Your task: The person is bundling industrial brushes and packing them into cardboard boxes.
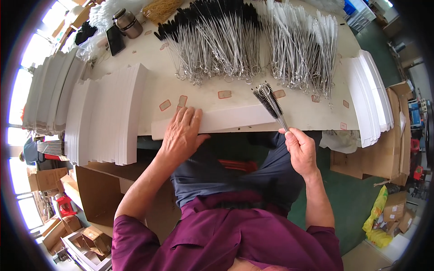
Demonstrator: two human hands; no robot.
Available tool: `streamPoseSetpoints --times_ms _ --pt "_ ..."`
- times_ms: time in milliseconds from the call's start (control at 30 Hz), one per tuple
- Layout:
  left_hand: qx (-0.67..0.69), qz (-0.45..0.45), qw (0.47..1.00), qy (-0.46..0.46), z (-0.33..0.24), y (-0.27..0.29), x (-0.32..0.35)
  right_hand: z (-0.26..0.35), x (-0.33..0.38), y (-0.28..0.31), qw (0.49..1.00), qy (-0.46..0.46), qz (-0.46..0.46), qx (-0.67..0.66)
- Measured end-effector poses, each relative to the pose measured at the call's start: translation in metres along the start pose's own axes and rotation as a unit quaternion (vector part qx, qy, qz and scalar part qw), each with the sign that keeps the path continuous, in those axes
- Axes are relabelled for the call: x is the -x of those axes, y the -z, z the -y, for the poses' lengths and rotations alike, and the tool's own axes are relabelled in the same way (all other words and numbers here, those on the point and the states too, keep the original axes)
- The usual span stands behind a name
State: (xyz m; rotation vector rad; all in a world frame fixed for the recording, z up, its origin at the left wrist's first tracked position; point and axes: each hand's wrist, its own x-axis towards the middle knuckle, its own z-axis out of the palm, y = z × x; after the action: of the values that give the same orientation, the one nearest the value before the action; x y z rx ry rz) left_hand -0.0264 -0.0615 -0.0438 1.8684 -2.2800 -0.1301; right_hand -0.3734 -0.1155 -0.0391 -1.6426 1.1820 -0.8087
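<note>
Right grip (301,151) pinches black brushes (271,103), jutting forward-left.

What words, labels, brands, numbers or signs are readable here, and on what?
None can be read.
Red-edged labels on the table: too small.
Yellow bag at lower right: any print too blurred.
White box under the left hand: none visible.

Plum-purple shirt (212,239), creased cloth, short sleeves (135,244) ending near bare elbows, dark blue-grey trousers (194,178), bare fingers (185,116)
</note>
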Motion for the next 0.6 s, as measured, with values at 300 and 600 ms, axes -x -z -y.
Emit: streamPoseSetpoints --times_ms 300,600 --pt "0.128 -0.07 0.981 0.127 0.015 0.041 0.021 0.013 -0.002 0.012 1.0 -0.014 -0.025 -0.003" --pt "0.708 -0.265 0.612 0.231 0.031 0.066 -0.033 0.04 0.009 -0.028 0.995 0.025 0.094 -0.014"
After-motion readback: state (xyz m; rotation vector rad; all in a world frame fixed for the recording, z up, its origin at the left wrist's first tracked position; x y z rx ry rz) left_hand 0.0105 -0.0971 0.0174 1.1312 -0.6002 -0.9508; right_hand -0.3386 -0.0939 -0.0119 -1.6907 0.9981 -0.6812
